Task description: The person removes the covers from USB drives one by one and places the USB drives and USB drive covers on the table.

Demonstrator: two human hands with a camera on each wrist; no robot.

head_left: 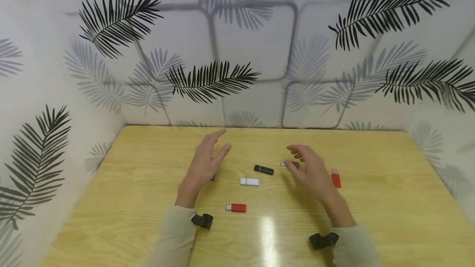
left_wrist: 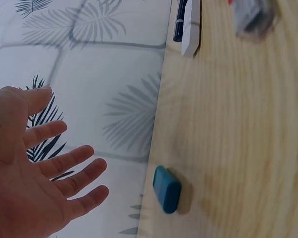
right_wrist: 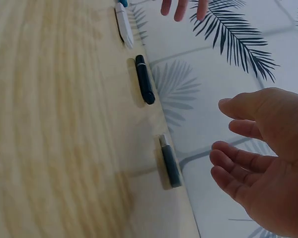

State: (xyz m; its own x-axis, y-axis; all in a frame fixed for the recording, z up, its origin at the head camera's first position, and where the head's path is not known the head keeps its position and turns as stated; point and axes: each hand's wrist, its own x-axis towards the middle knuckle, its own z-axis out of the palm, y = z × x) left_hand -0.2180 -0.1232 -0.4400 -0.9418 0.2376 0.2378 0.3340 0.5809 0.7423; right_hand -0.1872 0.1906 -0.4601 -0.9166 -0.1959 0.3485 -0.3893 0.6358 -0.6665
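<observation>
My left hand (head_left: 203,160) hovers over the left half of the table with fingers spread and nothing in it. Below it lies a teal USB stick (left_wrist: 167,189), mostly hidden by the hand in the head view. My right hand (head_left: 311,172), fingers loosely bent and holding nothing, is raised near a dark grey USB stick with a metal plug (right_wrist: 170,162). Between the hands lie a black USB stick (head_left: 264,169) and a white USB stick (head_left: 250,181). Closer to me is a red USB stick (head_left: 236,207) with its plug pointing left. Another red USB stick (head_left: 336,179) lies right of my right hand.
The wooden table (head_left: 389,201) reaches back to a wall (head_left: 252,44) with leaf-patterned covering. A black wrist camera (head_left: 202,221) is strapped at the left sleeve, and another wrist camera (head_left: 323,240) at the right. Light glares off the table's near middle.
</observation>
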